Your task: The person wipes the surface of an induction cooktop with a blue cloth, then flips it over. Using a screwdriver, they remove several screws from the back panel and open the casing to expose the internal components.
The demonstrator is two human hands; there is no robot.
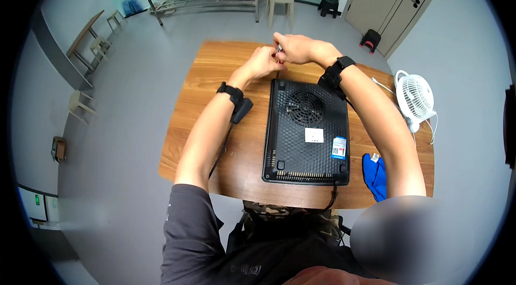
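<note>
Taking twelve o'clock as its far edge, a wood-grained tabletop with rounded corners (236, 137) carries everything in reach. At its centre lies a flat black plastic appliance with a textured underside and round fan grille (305, 133), face down, feet up. A small white plastic desk fan (415, 96) stands towards three o'clock, and a crumpled bright-blue cloth (374, 176) lies at four.

The appliance's near end sits close to the six o'clock edge, where a black cord (334, 196) hangs over; a tug on that cord could drag it off the table. The black wrist units with straps (334, 74) could also snag: the right one hangs over the appliance's one o'clock corner, and the left one trails a lead.

The right hand (301, 48) and left hand (262, 62) meet between eleven and twelve, just beyond the appliance. The right's fingers are drawn together and seem clamped on a small silvery piece (279, 48); the left's curl in just below, but I cannot tell whether they pinch anything. With so little showing, the piece could slip and drop past the far edge if either hand pulls crookedly.
</note>
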